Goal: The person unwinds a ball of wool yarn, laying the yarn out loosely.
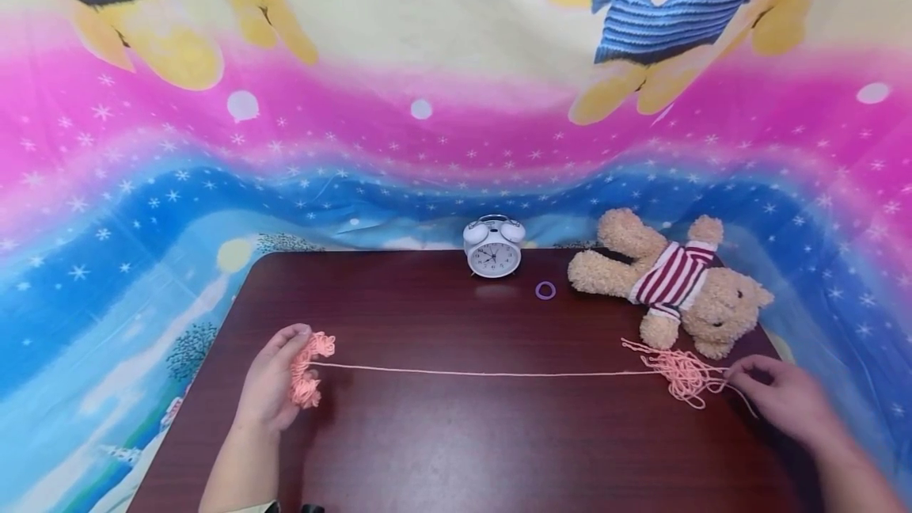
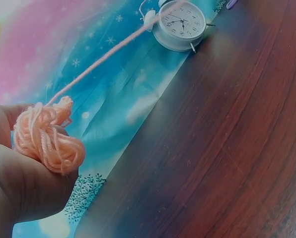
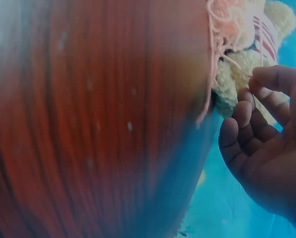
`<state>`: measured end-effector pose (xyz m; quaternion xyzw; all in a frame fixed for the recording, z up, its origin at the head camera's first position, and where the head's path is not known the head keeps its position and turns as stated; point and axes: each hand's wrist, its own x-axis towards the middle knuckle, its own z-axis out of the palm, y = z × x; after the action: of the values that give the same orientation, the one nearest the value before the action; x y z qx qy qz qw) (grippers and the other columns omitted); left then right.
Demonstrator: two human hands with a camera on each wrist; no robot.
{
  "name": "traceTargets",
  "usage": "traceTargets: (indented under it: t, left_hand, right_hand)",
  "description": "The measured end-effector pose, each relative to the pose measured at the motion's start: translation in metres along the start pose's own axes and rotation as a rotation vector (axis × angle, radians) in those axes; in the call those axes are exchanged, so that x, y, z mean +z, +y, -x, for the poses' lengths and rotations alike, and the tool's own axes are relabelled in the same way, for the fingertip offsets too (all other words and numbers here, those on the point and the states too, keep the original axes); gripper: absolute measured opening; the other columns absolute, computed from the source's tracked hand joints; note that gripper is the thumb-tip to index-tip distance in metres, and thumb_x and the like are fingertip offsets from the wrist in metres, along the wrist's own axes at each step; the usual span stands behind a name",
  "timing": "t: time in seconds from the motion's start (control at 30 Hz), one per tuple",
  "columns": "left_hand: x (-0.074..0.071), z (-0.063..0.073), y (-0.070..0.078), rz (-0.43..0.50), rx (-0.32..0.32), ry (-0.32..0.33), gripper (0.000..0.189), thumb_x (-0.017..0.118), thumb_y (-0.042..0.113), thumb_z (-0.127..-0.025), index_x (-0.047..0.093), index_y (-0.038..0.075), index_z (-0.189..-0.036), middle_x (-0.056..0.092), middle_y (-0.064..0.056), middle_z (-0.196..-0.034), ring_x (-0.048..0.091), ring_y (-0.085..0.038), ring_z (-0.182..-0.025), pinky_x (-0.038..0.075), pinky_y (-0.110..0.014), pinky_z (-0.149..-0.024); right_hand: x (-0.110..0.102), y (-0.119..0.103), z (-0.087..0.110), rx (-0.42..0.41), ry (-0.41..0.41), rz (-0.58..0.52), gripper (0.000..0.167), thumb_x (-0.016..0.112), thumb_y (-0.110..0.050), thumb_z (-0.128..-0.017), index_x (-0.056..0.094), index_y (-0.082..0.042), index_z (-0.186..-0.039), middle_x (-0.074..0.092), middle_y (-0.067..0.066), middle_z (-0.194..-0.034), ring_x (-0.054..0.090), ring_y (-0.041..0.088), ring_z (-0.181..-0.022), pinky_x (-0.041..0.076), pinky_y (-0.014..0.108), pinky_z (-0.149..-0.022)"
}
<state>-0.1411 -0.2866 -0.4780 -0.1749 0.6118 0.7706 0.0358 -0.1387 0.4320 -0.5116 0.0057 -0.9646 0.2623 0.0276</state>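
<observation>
A bundle of peach yarn (image 2: 48, 136) is gripped in my left hand (image 1: 267, 382), at the left of the table. From it a single strand (image 1: 484, 374) runs taut and nearly level across to a loose tangle of yarn (image 1: 685, 377) on the right. Beside that tangle my right hand (image 1: 784, 398) pinches yarn between thumb and index finger; in the right wrist view the other fingers (image 3: 242, 114) are loosely curled. A loose yarn end hangs over near the right table edge.
On its side at the back right lies a teddy bear (image 1: 673, 279) in a striped shirt, close to the tangle. A white alarm clock (image 1: 493, 250) stands at the back edge of the dark wooden table (image 1: 399, 299). Near it lies a purple ring (image 1: 545, 290). Printed cloth (image 1: 399, 141) hangs behind.
</observation>
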Motion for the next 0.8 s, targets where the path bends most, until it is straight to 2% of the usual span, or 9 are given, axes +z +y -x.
traceTargets:
  t: [0.07,0.2,0.23,0.33,0.43,0.53,0.63,0.7,0.8]
  left_hand:
    - [0.002,0.0,0.0,0.013,0.01,-0.01,0.021,0.061,0.036,-0.106,0.054,0.021,-0.118,0.053,0.005,-0.11,0.052,-0.01,-0.066,0.049,-0.026,-0.048]
    - [0.007,0.001,0.0,0.05,0.026,-0.028,0.017,0.06,0.029,-0.107,0.054,0.019,-0.119,0.059,0.005,-0.104,0.05,-0.011,-0.056,0.047,-0.025,-0.044]
    - [0.007,0.001,0.0,0.06,0.03,-0.033,0.017,0.06,0.028,-0.107,0.054,0.019,-0.119,0.06,0.004,-0.104,0.051,-0.011,-0.057,0.047,-0.025,-0.044]
    - [0.01,0.001,0.001,0.074,0.04,-0.041,0.017,0.061,0.026,-0.107,0.054,0.018,-0.12,0.062,0.004,-0.102,0.053,-0.011,-0.058,0.048,-0.024,-0.045]
    - [0.011,0.0,0.0,0.08,0.038,-0.05,0.016,0.06,0.026,-0.107,0.054,0.018,-0.119,0.062,0.004,-0.101,0.052,-0.011,-0.056,0.048,-0.024,-0.044]
    - [0.013,0.0,0.0,0.091,0.034,-0.066,0.014,0.059,0.024,-0.107,0.054,0.018,-0.119,0.062,0.004,-0.1,0.054,-0.01,-0.059,0.05,-0.024,-0.046]
    - [0.016,0.0,-0.002,0.11,0.036,-0.085,0.012,0.058,0.022,-0.107,0.054,0.017,-0.118,0.063,0.003,-0.099,0.057,-0.009,-0.064,0.053,-0.024,-0.051]
    - [0.018,0.0,-0.003,0.126,0.044,-0.101,0.011,0.057,0.02,-0.108,0.055,0.016,-0.118,0.064,0.002,-0.1,0.061,-0.009,-0.072,0.057,-0.024,-0.058]
    - [0.023,-0.001,-0.005,0.151,0.06,-0.131,0.011,0.053,0.015,-0.108,0.054,0.014,-0.12,0.063,0.0,-0.103,0.063,-0.011,-0.08,0.059,-0.024,-0.067]
  right_hand:
    - [0.004,-0.003,-0.002,-0.005,-0.013,0.0,0.014,0.07,-0.03,-0.099,0.076,-0.018,-0.098,0.072,-0.002,-0.09,0.058,0.002,-0.076,0.044,0.026,-0.063]
    - [0.006,-0.008,-0.006,0.015,-0.078,0.018,0.018,0.068,-0.03,-0.101,0.076,-0.015,-0.106,0.075,0.012,-0.101,0.066,0.021,-0.085,0.049,0.034,-0.068]
    - [0.006,-0.008,-0.006,0.011,-0.082,0.033,0.019,0.068,-0.03,-0.101,0.075,-0.014,-0.108,0.074,0.013,-0.109,0.066,0.025,-0.092,0.049,0.036,-0.072]
    - [0.006,-0.011,-0.007,0.0,-0.083,0.036,0.023,0.068,-0.027,-0.101,0.073,-0.01,-0.115,0.074,0.018,-0.111,0.067,0.032,-0.093,0.051,0.043,-0.073]
    - [0.004,-0.021,-0.008,-0.03,-0.037,0.043,0.023,0.068,-0.025,-0.101,0.073,-0.009,-0.117,0.074,0.015,-0.107,0.067,0.028,-0.088,0.051,0.041,-0.07]
    - [0.005,-0.039,-0.008,-0.041,-0.002,0.039,0.025,0.067,-0.025,-0.101,0.072,-0.008,-0.119,0.072,0.009,-0.086,0.059,0.017,-0.07,0.044,0.033,-0.06]
    - [0.009,-0.059,-0.009,-0.048,0.011,0.006,0.025,0.066,-0.023,-0.102,0.071,-0.007,-0.121,0.068,0.002,-0.077,0.05,0.009,-0.058,0.038,0.028,-0.053]
    - [0.014,-0.072,-0.01,-0.055,0.007,-0.022,0.025,0.064,-0.023,-0.103,0.071,-0.006,-0.121,0.066,0.001,-0.078,0.047,0.008,-0.054,0.037,0.028,-0.051]
    - [0.023,-0.09,-0.012,-0.084,0.009,-0.079,0.024,0.064,-0.021,-0.103,0.071,-0.007,-0.121,0.068,0.002,-0.078,0.049,0.007,-0.053,0.04,0.027,-0.051]
